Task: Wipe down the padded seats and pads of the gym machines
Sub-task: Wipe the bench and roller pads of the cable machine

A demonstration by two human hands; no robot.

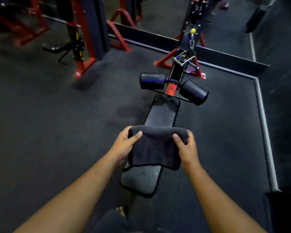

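Observation:
A dark grey cloth [155,147] hangs folded between both hands above a long black padded bench seat [161,113]. My left hand [124,145] grips the cloth's left edge, thumb on top. My right hand [186,148] grips its right edge the same way. The near end of the seat pad [141,180] shows below the cloth. Beyond the far end of the seat sit two black roller pads, the left roller pad [152,81] and the right roller pad [194,92], on a red and black post.
A cable handle with chain and a yellow ball [192,31] hangs over the machine's red base [163,62]. A red and black frame [84,47] stands at left. A raised grey kerb [265,128] borders the dark rubber floor at right.

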